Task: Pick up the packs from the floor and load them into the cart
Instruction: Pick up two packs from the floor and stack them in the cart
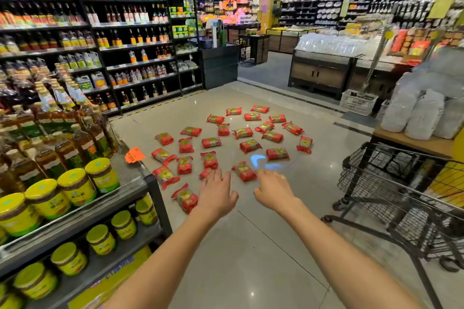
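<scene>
Both arms stretched forward over floor. Left hand (216,193) fingers spread, empty; right hand (272,189) fingers loosely extended, empty. Red packs (234,143) scattered flat on tiled floor (251,246) ahead; wire cart (391,198) stands right, near. Best start with nearest packs (244,171), one per hand, pinch by sealed ends, turn right, drop into basket. Cart far side cut off; pack labels blurred; pack under left fingers partly hidden.

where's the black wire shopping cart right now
In the head view the black wire shopping cart stands at the right edge on the tiled floor, right of the scattered red packs and just beyond the right hand.
</scene>
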The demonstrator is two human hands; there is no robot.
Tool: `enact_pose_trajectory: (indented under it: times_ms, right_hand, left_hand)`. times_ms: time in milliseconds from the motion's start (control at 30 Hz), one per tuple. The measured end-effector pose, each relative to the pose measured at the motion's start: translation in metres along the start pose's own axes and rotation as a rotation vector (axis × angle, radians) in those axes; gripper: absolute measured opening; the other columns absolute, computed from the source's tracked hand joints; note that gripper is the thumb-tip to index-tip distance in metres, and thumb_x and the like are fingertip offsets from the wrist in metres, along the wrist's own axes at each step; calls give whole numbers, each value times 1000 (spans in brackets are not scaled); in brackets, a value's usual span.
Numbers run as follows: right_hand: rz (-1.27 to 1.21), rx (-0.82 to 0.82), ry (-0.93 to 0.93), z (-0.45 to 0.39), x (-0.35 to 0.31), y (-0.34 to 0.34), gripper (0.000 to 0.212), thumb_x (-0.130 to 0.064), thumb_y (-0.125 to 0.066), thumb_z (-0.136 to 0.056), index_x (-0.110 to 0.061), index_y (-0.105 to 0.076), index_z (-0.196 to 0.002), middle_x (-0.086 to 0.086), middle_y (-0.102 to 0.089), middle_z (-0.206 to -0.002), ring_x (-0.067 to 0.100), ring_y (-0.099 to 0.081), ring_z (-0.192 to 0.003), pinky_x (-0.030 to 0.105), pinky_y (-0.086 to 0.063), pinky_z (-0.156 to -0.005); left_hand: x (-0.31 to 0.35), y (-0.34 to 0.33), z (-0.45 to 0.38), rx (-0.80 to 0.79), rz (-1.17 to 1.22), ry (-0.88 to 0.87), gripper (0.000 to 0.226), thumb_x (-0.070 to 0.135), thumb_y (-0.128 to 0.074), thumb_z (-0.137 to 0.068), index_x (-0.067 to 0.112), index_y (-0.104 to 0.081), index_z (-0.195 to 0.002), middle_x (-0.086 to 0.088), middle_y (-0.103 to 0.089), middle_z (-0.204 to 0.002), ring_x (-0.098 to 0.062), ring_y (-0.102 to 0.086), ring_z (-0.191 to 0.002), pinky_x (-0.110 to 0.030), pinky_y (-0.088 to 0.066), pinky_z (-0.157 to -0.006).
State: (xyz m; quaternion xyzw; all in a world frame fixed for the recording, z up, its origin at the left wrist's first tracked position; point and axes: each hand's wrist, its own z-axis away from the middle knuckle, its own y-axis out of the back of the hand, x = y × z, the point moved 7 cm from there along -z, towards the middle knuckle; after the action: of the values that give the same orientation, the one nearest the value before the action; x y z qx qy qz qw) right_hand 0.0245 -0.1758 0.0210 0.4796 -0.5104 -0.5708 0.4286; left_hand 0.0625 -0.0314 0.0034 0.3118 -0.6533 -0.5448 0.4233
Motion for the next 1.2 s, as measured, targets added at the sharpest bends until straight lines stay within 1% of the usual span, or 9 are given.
enact_pose_trajectory:
  times_ms: [133,400,533,633,700,867,1033,1133,1200]
  right_hand:
    - [-7,-26,42,-52,-4,-14,48,-19,-49,-92,-4,-47,-137,17,-55,-135,35,-52,-125,42,-41,-101]
    - [-18,-54,94,-205,-2,-31,44,-21,-49,-93,-8,-49,-135,15,-56,-134,35,-51,-124,42,-41,-99]
    - [-29,-30,126,-277,-3,-36,58,-25,-49,-94,-15,-38,-150,11,-51,-145,33,-46,-132,43,-37,-108]
    - [-75,-62,124,-323,-6,-42,69,-26,-53,-93,-16,-27,-157,12,-42,-151,35,-41,-137,45,-36,-113]
    - [-107,-73,120,-355,-8,-45,72,-29,-54,-93,-16,-23,-158,13,-38,-153,36,-40,-137,46,-36,-112]
    - [-114,-86,166,-443,-9,-62,75,-25,-54,-91,-16,-23,-158,12,-39,-152,36,-43,-134,45,-38,-109]
    - [-19,-143,253,-538,-10,-96,76,-28,-57,-90,-13,-24,-157,14,-38,-154,35,-43,-137,44,-38,-110]
    - [-3,-181,303,-598,-17,-101,72,-25,-57,-88,-12,-30,-154,13,-43,-149,34,-47,-132,44,-41,-107]
    - [4,-196,350,-641,-25,-103,70,-22,-57,-89,-15,-31,-153,12,-45,-148,34,-49,-129,43,-42,-104]
  left_hand:
    - [-25,-5,-38,39,14,46,60,43,-45,-96,17,-35,-149,-10,-31,-159,-28,-26,-147,-45,-26,-117]
    - [-80,-18,-173,35,-1,111,66,43,-42,-97,16,-27,-155,-12,-26,-162,-29,-21,-150,-45,-23,-118]
    - [-101,-17,-235,57,-12,138,65,51,-41,-98,18,-32,-153,-9,-28,-161,-28,-23,-149,-44,-24,-119]
    - [-118,-21,-272,31,-8,177,72,55,-40,-97,16,-26,-155,-9,-24,-163,-28,-21,-150,-45,-24,-119]
    - [-131,-24,-298,27,-14,188,73,52,-41,-95,15,-23,-156,-11,-27,-162,-29,-23,-149,-45,-28,-118]
    - [-170,-36,-374,32,-48,259,70,42,-45,-96,15,-23,-156,-15,-29,-159,-32,-27,-147,-49,-28,-118]
    - [-190,-48,-456,70,-98,243,71,41,-48,-97,15,-21,-157,-14,-23,-163,-31,-18,-151,-47,-22,-120]
    - [-213,-51,-507,60,-103,295,71,40,-53,-94,12,-29,-155,-16,-34,-156,-34,-30,-145,-48,-32,-114]
    - [-236,-56,-536,78,-80,344,71,36,-60,-88,7,-39,-150,-22,-45,-148,-39,-42,-138,-49,-39,-109]
